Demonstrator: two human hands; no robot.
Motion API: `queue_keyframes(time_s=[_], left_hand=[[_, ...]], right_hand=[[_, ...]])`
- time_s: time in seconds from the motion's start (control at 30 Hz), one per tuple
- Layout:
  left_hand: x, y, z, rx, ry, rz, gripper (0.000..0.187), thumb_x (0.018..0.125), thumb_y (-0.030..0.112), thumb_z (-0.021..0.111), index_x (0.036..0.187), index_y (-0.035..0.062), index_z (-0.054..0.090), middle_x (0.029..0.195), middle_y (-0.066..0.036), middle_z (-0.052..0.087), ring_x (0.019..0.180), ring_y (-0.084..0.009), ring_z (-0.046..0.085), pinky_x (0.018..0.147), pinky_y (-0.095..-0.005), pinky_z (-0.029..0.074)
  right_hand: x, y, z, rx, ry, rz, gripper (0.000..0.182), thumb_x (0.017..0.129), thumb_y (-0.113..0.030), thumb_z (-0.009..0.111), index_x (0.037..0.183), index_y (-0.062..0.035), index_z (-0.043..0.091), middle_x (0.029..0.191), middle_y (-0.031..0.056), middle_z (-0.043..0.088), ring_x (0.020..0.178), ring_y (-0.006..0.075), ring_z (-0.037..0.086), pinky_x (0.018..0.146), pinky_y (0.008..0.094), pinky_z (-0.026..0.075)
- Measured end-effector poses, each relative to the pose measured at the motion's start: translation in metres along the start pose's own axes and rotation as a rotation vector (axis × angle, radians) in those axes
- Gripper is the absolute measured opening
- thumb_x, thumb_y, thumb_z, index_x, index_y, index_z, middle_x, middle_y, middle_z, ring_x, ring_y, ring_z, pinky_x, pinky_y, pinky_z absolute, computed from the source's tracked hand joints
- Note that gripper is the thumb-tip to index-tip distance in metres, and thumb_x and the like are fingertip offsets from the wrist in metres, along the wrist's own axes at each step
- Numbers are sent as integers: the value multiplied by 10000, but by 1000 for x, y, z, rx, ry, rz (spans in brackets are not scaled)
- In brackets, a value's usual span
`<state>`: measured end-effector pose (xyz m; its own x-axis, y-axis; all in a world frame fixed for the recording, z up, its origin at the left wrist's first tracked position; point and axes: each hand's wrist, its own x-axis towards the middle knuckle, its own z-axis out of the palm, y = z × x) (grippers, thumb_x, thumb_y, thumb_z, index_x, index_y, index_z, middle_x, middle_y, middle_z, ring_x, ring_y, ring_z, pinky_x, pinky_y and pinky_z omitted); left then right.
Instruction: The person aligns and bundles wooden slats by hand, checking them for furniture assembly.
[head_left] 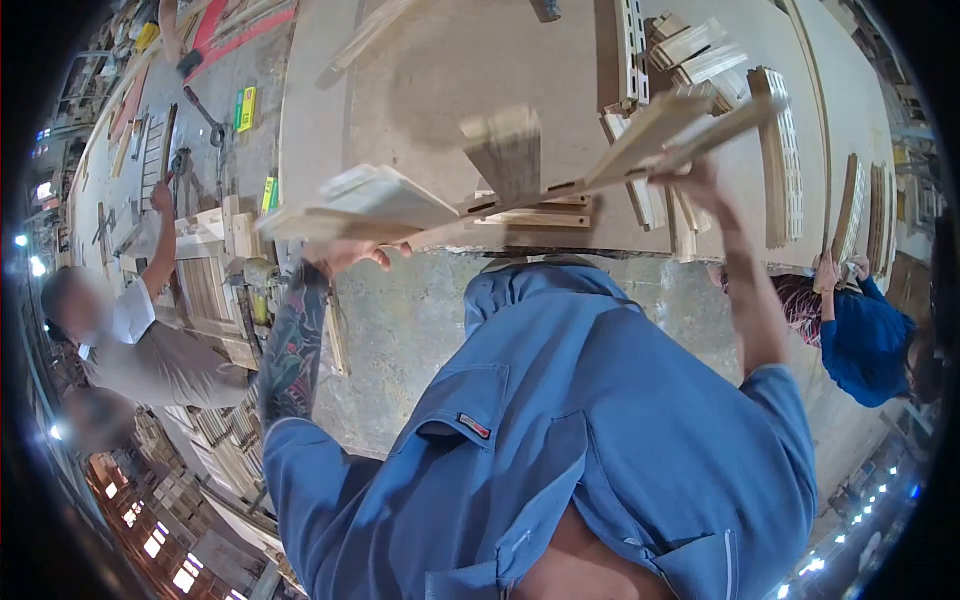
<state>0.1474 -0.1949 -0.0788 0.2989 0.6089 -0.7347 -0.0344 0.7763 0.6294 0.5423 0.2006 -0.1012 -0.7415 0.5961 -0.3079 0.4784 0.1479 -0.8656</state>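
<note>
A slatted wooden frame (pixel 510 200), blurred by motion, is tilted above the near edge of the worktable. Several flat slats stand out from its long rail, and dark slots show along that rail. My left hand (pixel 350 254) grips the frame's left end from beneath, some fingers showing under the wood. At the other end, my right hand (pixel 695 183) is closed around the rail, its fingertips partly hidden. Slotted wooden pieces (pixel 545 212) lie behind and below the frame on the worktable.
Bundles of slotted rails (pixel 780 160) and a pile of short blocks (pixel 700 50) lie on the worktable (pixel 430 90). A co-worker (pixel 165 340) stands at a left-hand bench with clamps (pixel 205 120). Another person (pixel 865 335) handles rails at the right.
</note>
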Motion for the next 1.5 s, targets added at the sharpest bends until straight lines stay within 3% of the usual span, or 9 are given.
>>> queue_keyframes(time_s=[0.2, 0.5, 0.7, 0.93, 0.97, 1.0, 1.07, 1.2, 1.5], left_hand=[[62, -92, -15, -806, 193, 541, 543, 961, 398, 582, 1303, -19, 512, 1215, -210, 605, 1081, -334, 625, 863, -418, 550], [86, -92, -1, 929, 1053, 578, 283, 807, 113, 760, 1080, 105, 684, 922, -68, 625, 835, -240, 635, 728, -350, 521], [95, -93, 4, 621, 1045, 587, 328, 750, 58, 728, 1072, 114, 712, 996, -85, 612, 953, -235, 612, 808, -319, 501], [93, -91, 48, 566, 1232, 479, 626, 747, 0, 741, 1331, 106, 543, 1153, -75, 584, 1057, -229, 577, 924, -347, 485], [90, -97, 59, -62, 1102, 697, 668, 753, 10, 753, 1365, 114, 507, 1212, -73, 570, 1106, -233, 558, 929, -345, 489], [91, -105, 71, -686, 896, 870, 712, 760, 20, 766, 1400, 122, 471, 1271, -72, 555, 1154, -237, 538, 935, -344, 493], [94, -114, 92, -652, 1079, 861, 726, 790, 102, 792, 1424, 132, 438, 1377, -75, 500, 1212, -246, 503, 914, -337, 504], [90, -112, 133, 218, 1695, 197, 629, 840, 129, 768, 1391, 117, 464, 1442, -94, 457, 1193, -224, 517, 858, -310, 513], [-8, 25, 112, 297, 1787, 959, 534, 899, 134, 646, 1381, -11, 467, 1369, -169, 509, 1192, -253, 519, 990, -385, 439]], right_hand=[[-71, 77, 75, 363, 181, 212, 242, 737, 1, 801, 957, -34, 706, 927, 30, 716, 905, 150, 674, 749, 298, 536], [-65, 78, 102, -535, 463, -112, 349, 677, -176, 839, 998, -97, 724, 990, 71, 684, 969, 311, 634, 845, 433, 497], [-92, 82, 92, -726, 580, -95, 746, 730, -279, 784, 1394, -135, 479, 1273, 115, 566, 1154, 343, 531, 976, 473, 397], [-81, 91, 53, -709, 467, -193, 553, 818, -259, 729, 1321, -107, 560, 1207, 93, 633, 1099, 298, 583, 941, 423, 436], [-84, 90, 44, -706, 463, -195, 553, 818, -259, 729, 1321, -107, 560, 1207, 93, 633, 1099, 298, 583, 941, 423, 436], [-88, 86, 32, -466, 395, -63, 459, 860, -254, 697, 1270, -76, 592, 1100, 92, 659, 1019, 269, 613, 869, 387, 469], [-92, 86, 8, -228, 323, 64, 378, 902, -248, 665, 1219, -45, 623, 993, 92, 684, 939, 240, 643, 798, 350, 501], [-106, 113, -16, 106, 327, 166, 316, 982, -259, 587, 1134, 12, 647, 884, 49, 645, 844, 115, 611, 719, 270, 486], [-90, 94, -61, 453, 456, -9, 320, 933, -306, 674, 1110, -40, 662, 929, 17, 652, 799, 104, 578, 724, 275, 481]])
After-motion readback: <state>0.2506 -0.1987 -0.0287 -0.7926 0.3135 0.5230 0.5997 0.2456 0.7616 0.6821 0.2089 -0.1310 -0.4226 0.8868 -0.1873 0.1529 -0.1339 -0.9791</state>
